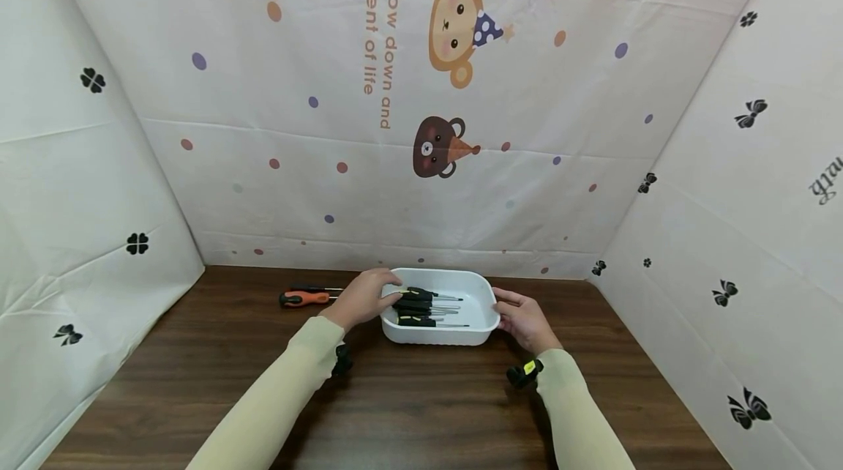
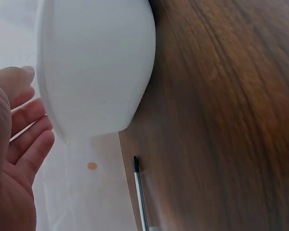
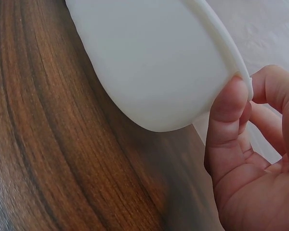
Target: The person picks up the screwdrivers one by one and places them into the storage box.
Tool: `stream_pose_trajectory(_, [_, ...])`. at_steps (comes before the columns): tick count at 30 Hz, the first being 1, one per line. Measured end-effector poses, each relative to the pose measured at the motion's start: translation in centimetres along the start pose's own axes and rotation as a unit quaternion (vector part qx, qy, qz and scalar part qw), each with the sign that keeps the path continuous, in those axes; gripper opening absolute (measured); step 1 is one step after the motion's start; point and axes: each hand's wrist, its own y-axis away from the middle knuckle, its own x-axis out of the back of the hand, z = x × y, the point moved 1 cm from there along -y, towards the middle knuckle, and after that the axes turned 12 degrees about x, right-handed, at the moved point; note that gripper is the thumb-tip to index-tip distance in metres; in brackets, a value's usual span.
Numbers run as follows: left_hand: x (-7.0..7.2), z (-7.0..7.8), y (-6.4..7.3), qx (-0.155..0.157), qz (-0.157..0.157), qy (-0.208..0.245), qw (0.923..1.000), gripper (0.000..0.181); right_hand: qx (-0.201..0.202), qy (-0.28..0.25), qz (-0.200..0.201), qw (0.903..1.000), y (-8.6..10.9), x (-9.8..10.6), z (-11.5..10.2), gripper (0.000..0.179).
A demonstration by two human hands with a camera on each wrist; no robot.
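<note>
A white plastic tray (image 1: 437, 336) with rounded corners stands on the brown table, holding several black-handled screwdrivers (image 1: 416, 321) laid side by side toward its left end. My right hand (image 1: 525, 323) pinches the tray's right rim between thumb and fingers, as the right wrist view makes plain. At the opposite end, my left hand (image 1: 362, 299) reaches over the left rim with its fingers loosely bent. The left wrist view has that hand's fingertips (image 2: 44, 139) close beside the rim without a visible grip; whether they touch it I cannot tell.
Left of the tray lie an orange-handled screwdriver (image 1: 303, 299) and a dark one (image 1: 306, 288) behind it, both partly hidden by my left hand. White printed cloth (image 1: 369, 192) hangs at the back and both sides of the wooden table (image 1: 408, 404).
</note>
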Motion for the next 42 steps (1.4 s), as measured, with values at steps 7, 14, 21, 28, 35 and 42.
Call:
stream_pose_trajectory(7, [0.9,-1.3,1.2,0.004,0.029,-0.001,0.9996,0.031,0.002,-0.005,-0.002,1.0000,0.0,-0.1,0.3,0.052])
stream_pose_trajectory(14, [1.5,-3.1,2.5,0.009,0.055,0.015,0.9984,0.028,0.001,-0.008,0.000,1.0000,0.0,-0.1,0.4,0.052])
stream_pose_trajectory(21, [1.9,-5.2,3.7,0.036,0.057,0.019,0.9976,0.032,0.001,-0.010,0.000,1.0000,0.0,-0.1,0.4,0.052])
stream_pose_trajectory(28, [2.6,-7.8,4.9,0.056,0.070,0.012,0.9959,0.034,0.001,-0.012,-0.002,0.9999,0.1,-0.1,0.4,0.051])
stream_pose_trajectory(35, [4.1,-10.5,5.8,0.074,0.081,0.020,0.9937,0.033,0.001,-0.008,-0.006,0.9999,0.0,0.0,0.2,0.052])
stream_pose_trajectory(42, [4.9,-13.2,6.4,0.106,0.078,0.010,0.9913,0.034,0.000,-0.008,-0.011,0.9999,0.0,0.1,0.1,0.053])
